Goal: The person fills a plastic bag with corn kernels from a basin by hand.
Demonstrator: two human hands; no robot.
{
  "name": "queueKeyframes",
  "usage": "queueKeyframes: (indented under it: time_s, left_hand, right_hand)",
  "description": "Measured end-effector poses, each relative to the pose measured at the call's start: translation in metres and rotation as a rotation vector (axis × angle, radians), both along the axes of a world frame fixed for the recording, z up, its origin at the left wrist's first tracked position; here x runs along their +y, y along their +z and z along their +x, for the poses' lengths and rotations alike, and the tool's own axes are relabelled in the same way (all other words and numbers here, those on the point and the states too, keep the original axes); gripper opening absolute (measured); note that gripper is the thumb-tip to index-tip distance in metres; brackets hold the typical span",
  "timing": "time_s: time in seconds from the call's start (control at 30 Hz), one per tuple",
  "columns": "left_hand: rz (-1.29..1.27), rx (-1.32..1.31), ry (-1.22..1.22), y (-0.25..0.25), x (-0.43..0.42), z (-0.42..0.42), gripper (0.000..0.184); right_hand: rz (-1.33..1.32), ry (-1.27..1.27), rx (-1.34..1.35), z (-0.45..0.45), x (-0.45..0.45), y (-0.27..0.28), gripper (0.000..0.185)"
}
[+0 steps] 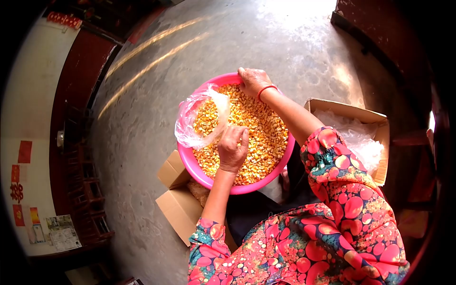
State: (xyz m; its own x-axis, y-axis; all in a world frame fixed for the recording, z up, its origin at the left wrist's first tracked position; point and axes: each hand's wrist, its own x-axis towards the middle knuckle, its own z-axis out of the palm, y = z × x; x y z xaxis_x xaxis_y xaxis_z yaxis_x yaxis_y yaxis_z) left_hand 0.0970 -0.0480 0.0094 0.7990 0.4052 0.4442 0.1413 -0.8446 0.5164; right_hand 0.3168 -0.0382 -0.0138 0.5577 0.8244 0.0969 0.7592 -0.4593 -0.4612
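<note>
A pink plastic basin (pixel 188 162) full of yellow-orange corn kernels (pixel 262 130) sits in front of my lap. At its left side a clear plastic bag (pixel 188 127) lies over the rim, its mouth a loose ring with kernels showing inside. My left hand (pixel 232 147) is closed, pinching the bag's near edge above the corn. Up at the far rim, my right hand (pixel 255 81) is closed over the basin's edge, its fingertips partly hidden. A red bracelet is on that wrist.
An open cardboard box (pixel 349 108) with clear plastic bags (pixel 354 137) stands to the right. Cardboard flaps (pixel 179 209) of another box show below the basin's left side. Wooden furniture (pixel 85 190) lines the left wall; the floor (pixel 142 180) is concrete.
</note>
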Motion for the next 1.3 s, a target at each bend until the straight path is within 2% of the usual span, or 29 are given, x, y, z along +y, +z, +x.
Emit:
queueKeyframes:
  time_s: [0.1,0.23,0.3,0.67,0.9,0.97,1.1,1.3]
  left_hand:
    - [0.053,0.020,-0.012,-0.020,-0.016,-0.003,0.012]
    - [0.003,-0.019,0.040,-0.030,-0.013,0.003,0.011]
    - [0.008,0.058,0.060,-0.032,-0.011,0.001,0.010]
    - [-0.049,0.096,0.076,-0.037,-0.012,-0.004,0.011]
    - [-0.045,0.147,0.059,-0.029,-0.016,-0.005,0.023]
    - [-0.045,0.237,0.107,-0.032,-0.016,-0.006,0.025]
    - [-0.132,0.264,0.154,-0.030,-0.016,-0.008,0.032]
    - [-0.238,0.023,0.185,-0.034,-0.008,-0.013,0.033]
  right_hand:
    - [0.011,-0.004,-0.015,-0.001,0.000,-0.003,0.024]
    - [0.037,-0.004,-0.026,0.001,0.001,-0.005,0.024]
    - [0.053,-0.009,-0.029,0.000,0.000,-0.006,0.024]
    - [0.090,-0.009,-0.015,0.000,0.000,-0.009,0.025]
    - [0.103,-0.014,-0.026,0.000,0.001,-0.013,0.023]
    - [0.095,-0.022,-0.031,0.001,0.002,-0.015,0.022]
    - [0.092,-0.012,-0.010,0.001,0.001,-0.015,0.022]
    - [0.104,-0.004,-0.011,0.001,0.000,-0.015,0.022]
